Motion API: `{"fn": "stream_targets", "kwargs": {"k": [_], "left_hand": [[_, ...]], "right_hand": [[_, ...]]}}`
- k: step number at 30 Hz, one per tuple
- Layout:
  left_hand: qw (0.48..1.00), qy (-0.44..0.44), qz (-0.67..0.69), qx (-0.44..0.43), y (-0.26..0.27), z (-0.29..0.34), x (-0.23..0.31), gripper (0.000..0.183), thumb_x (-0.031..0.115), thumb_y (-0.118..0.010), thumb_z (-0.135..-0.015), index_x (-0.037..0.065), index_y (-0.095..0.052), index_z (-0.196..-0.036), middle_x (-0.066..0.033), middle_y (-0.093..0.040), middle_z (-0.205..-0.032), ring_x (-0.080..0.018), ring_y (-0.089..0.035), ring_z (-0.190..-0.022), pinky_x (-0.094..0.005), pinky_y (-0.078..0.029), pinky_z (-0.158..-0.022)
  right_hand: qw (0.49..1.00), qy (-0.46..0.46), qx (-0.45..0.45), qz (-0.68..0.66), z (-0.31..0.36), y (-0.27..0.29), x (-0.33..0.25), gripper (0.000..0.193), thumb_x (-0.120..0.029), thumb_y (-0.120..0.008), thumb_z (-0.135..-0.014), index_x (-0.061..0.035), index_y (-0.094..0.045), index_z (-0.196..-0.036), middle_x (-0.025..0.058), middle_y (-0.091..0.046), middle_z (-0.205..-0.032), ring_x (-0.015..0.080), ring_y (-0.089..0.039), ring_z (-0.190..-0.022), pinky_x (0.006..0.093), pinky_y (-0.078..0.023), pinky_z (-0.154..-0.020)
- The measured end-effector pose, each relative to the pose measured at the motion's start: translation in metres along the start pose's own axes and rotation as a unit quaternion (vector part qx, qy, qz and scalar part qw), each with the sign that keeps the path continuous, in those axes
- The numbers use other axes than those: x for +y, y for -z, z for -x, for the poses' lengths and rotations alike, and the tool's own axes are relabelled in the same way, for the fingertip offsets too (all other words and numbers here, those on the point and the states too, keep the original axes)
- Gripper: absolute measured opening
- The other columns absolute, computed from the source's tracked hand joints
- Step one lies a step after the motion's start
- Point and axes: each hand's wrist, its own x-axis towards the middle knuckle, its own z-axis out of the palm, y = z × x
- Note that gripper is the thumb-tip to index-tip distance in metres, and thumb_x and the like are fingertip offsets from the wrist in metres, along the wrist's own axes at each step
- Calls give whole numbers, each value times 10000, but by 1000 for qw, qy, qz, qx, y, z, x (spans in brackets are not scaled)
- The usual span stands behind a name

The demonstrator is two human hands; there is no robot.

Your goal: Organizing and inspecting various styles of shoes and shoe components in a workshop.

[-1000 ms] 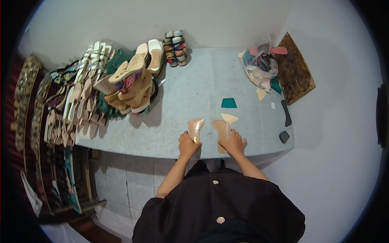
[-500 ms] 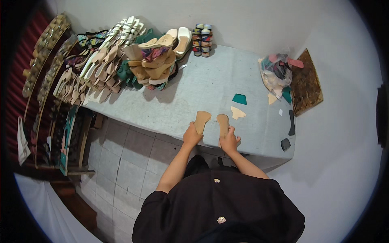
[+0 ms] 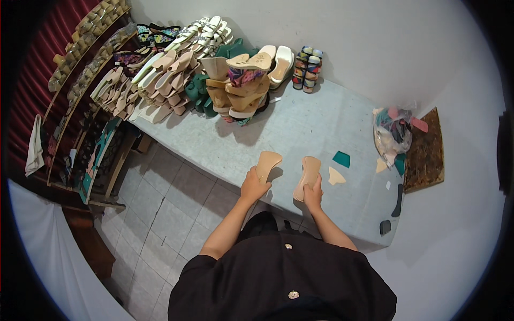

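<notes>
My left hand (image 3: 254, 185) is closed round the near end of a tan shoe sole (image 3: 269, 161), held over the front edge of the table (image 3: 316, 123). A second tan shoe sole (image 3: 308, 168) is gripped in my right hand (image 3: 314, 193), with the thumb lying across it. The two soles stand apart, with their wide ends pointing away from me. Just right of the right-hand sole lie a green cut piece (image 3: 341, 159) and a cream cut piece (image 3: 335, 175), both on the table.
Stacked wedge shoes (image 3: 243, 91) and piled sandals (image 3: 166, 75) crowd the table's left; patterned rolled shapes (image 3: 307, 69) stand behind. At right are a plastic bag of scraps (image 3: 393, 131), a brown board (image 3: 428, 150), a black strip (image 3: 397, 200) and a dark block (image 3: 385, 228). Shelves (image 3: 69, 80) stand far left.
The view has turned, so the table and its things sit further right. My hands have moved apart, and the soles are tilted differently, the right one showing more of its side.
</notes>
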Motion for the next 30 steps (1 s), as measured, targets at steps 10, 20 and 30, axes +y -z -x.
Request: {"fn": "stream_targets", "kwargs": {"k": [10, 20, 30], "left_hand": [[996, -81, -26, -31, 0, -133, -3, 497, 199, -641, -703, 41, -447, -1132, -191, -582, -1004, -382, -566, -928, -447, -457, -781], [989, -143, 27, -39, -16, -243, 36, 506, 242, -672, -733, 32, -453, -1137, -205, -564, -1030, -374, -551, -956, -435, -453, -786], [994, -77, 75, -16, -56, -309, 70, 751, 230, -675, -767, -48, -263, -1329, -269, -450, -1228, -398, -451, -1136, -417, -384, -936]], "right_hand": [[1000, 2, 19, 10, -111, -52, -40, 620, -53, -471, -783, -120, -252, -1359, 174, -526, -1221, 309, -478, -1155, 442, -194, -979], [991, 2, 124, -57, -216, -83, -78, 647, -32, -455, -780, -150, -236, -1377, 113, -541, -1226, 271, -485, -1161, 484, -178, -989], [986, -91, 112, -82, -314, -97, -55, 625, -87, -490, -772, -122, -279, -1360, 100, -559, -1188, 253, -501, -1132, 458, -295, -956]]}}
